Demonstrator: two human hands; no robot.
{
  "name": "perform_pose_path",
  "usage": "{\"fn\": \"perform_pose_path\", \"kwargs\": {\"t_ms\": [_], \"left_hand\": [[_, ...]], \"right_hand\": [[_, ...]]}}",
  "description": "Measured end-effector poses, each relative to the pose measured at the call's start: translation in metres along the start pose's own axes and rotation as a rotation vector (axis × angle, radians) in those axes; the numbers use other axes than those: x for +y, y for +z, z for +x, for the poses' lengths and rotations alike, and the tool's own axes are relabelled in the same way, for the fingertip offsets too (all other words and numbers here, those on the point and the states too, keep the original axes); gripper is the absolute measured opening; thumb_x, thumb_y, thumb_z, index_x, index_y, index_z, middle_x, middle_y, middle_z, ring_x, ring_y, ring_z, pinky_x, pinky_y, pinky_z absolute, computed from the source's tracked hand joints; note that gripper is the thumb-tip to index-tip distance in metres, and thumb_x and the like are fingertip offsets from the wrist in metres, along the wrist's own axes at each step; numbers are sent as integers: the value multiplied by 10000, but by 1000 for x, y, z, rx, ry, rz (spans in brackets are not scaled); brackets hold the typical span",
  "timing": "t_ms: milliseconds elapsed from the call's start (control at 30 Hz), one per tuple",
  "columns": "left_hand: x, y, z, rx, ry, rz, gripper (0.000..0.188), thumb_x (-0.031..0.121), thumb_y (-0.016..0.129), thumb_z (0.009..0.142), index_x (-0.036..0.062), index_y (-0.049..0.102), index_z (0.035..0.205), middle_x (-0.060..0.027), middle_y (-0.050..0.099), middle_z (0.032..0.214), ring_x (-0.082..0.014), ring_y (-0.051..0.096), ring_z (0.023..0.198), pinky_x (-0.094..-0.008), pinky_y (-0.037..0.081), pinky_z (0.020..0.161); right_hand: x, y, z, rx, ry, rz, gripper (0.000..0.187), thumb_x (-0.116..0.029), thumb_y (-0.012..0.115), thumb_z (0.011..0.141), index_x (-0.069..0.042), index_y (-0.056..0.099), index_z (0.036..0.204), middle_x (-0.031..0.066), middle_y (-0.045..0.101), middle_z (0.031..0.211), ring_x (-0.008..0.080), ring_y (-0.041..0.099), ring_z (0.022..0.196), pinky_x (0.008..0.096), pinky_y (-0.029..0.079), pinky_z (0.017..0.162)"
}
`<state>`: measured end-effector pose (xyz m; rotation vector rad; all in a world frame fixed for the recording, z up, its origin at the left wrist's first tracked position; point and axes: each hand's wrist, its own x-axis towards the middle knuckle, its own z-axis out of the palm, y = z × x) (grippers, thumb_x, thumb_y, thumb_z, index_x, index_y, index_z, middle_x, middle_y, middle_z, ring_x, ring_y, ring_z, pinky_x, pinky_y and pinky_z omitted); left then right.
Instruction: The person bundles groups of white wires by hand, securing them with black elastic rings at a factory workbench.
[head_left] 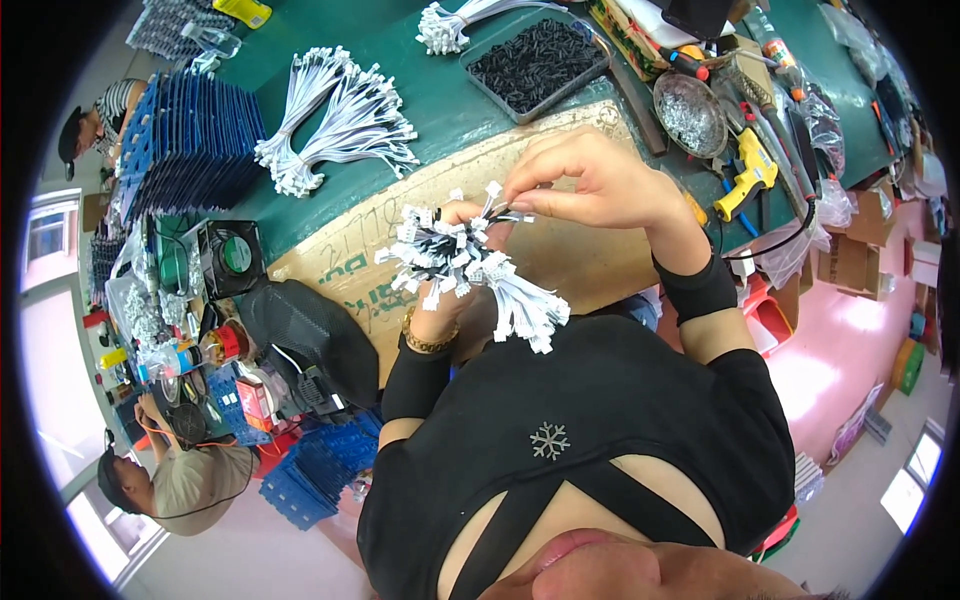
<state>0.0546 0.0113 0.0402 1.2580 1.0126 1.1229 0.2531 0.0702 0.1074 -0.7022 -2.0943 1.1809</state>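
Note:
My left hand (464, 211) is wrapped around a thick bundle of white connector cables (530, 308) above the cardboard. Many white plug ends fan out over the fist and hide most of its fingers; short dark pieces show among them. At the bundle's upper right, my right hand (590, 178) is closed in a pinch at the end of one cable, where a small dark piece shows by the fingertips. More white cable bundles (345, 120) lie on the green table, beyond my left hand. A grey tray (528, 118) full of small black pieces (540, 65) stands farther back.
A cardboard sheet (350, 240) covers the near table edge. Stacked blue panels (195, 140) and a small fan (232, 255) stand left. At right lie a metal bowl (690, 115), a yellow glue gun (748, 175) and hand tools. Two other people (190, 490) are at the left.

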Motion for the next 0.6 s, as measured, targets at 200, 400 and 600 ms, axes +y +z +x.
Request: {"fn": "perform_pose_path", "kwargs": {"t_ms": [200, 400, 600], "left_hand": [[-4, 1, 5, -20, 134, 119, 148, 39, 680, 804, 62, 551, 873, 24, 560, 697, -32, 493, 607, -171, 381, 537], [7, 10, 3, -67, 16, -95, 152, 18, 652, 821, 56, 517, 881, 2, 557, 827, -50, 507, 745, -203, 420, 670], [3, 10, 3, -34, 66, 19, 134, 14, 653, 812, 54, 538, 869, -14, 569, 824, -58, 520, 742, -200, 424, 674]], "right_hand": [[6, 2, -2, 67, -10, -146, 160, -111, 622, 770, 17, 651, 861, 136, 654, 797, 255, 628, 755, 325, 487, 671], [2, -8, -4, -35, -111, -189, 151, -44, 646, 695, 12, 652, 836, 129, 653, 827, 289, 626, 787, 346, 499, 695], [6, -4, -5, -58, -99, -182, 156, -72, 660, 694, 0, 653, 832, 135, 649, 831, 293, 622, 799, 357, 496, 689]]}}
